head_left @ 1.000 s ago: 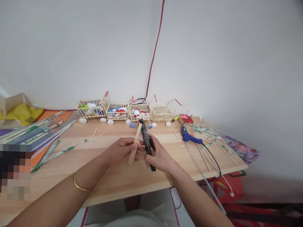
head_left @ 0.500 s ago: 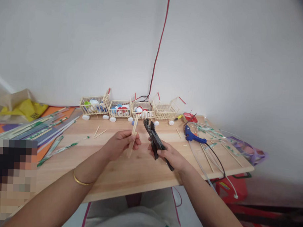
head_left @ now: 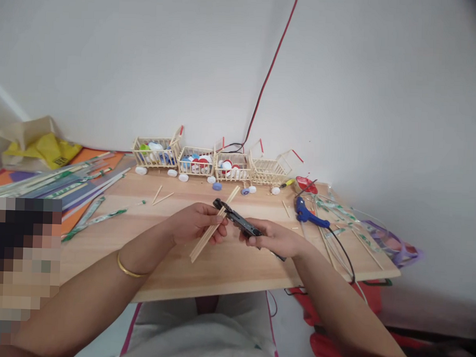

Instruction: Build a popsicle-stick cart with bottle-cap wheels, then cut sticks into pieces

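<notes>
Pinched in my left hand (head_left: 199, 223) is a small bundle of pale wooden sticks (head_left: 204, 245), slanting from lower left to upper right above the table. My right hand (head_left: 271, 237) is wrapped round a black hand cutter (head_left: 242, 223), its head lying across the sticks just beyond my left fingertips. Whether the jaws have closed on the sticks I cannot make out. Behind my hands stand little stick-built carts: two (head_left: 155, 152) (head_left: 195, 161) hold coloured caps, as does a third cart (head_left: 232, 168), and a further cart (head_left: 267, 171) shows bare slats.
A blue glue gun (head_left: 310, 215) with a black cord lies right, near a red dish (head_left: 307, 185) and a yellow-handled tool (head_left: 288, 183). Packaged sticks (head_left: 66, 185) and a yellow bag (head_left: 47, 151) lie left. Loose sticks (head_left: 163, 198) rest on the wooden table (head_left: 152, 279).
The cutter has swung left and now crosses the sticks, where before it was apart from them. The stick bundle has tilted from nearly upright to a slant. The view has shifted slightly.
</notes>
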Demonstrator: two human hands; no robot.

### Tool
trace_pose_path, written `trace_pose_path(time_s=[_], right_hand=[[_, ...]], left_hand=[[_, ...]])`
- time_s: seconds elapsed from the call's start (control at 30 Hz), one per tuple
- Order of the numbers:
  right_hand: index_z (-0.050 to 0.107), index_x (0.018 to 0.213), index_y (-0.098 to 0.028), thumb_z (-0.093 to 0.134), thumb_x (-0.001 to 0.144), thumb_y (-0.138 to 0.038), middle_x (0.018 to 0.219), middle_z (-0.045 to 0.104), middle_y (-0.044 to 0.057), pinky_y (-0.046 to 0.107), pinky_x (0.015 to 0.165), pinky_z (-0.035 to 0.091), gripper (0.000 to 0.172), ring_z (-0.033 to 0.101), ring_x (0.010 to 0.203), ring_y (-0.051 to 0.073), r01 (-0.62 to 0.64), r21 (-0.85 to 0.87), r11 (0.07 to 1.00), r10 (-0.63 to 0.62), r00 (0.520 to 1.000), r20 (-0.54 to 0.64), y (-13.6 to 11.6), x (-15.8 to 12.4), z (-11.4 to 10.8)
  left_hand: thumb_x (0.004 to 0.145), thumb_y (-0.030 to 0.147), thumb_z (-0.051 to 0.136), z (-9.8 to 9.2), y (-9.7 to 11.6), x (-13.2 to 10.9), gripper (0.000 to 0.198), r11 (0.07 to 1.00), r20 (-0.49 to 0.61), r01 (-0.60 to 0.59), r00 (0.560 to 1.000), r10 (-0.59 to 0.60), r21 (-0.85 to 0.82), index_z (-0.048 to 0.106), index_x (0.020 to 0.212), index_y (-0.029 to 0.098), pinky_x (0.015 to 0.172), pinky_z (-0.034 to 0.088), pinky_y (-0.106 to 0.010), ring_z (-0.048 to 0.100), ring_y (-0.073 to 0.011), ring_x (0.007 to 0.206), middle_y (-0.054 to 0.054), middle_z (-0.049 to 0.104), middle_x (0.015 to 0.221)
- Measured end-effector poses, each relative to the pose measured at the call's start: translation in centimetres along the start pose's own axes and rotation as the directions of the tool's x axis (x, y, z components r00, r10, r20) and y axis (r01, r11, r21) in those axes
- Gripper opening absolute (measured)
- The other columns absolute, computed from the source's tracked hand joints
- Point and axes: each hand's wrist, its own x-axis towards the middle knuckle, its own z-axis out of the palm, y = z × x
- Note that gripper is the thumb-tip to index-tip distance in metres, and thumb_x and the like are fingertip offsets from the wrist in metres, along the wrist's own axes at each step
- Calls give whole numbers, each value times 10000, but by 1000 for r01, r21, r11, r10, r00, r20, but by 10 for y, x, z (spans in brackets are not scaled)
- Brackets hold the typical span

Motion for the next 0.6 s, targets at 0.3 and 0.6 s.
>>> trace_pose_path(time_s=[0.3, 0.6], right_hand=[[537, 1237, -152, 548, 898, -391, 956, 566, 47, 223, 643, 420, 414, 491, 771, 117, -29, -45, 999, 32, 997, 75, 6, 6, -2], [564, 1146, -140, 499, 913, -516, 811, 541, 19, 211, 574, 412, 447, 473, 671, 98, -69, -35, 997, 72, 993, 95, 5, 7, -1]], left_hand=[[733, 227, 764, -4, -2, 3, 200, 991, -45, 105, 993, -109, -85, 689, 810, 58, 507, 496, -193, 630, -108, 547, -94, 700, 706], [682, 234, 795, -9, -2, 3, 228, 988, -31, 137, 990, -140, -73, 708, 788, 52, 499, 469, -185, 589, -89, 531, -96, 694, 700]])
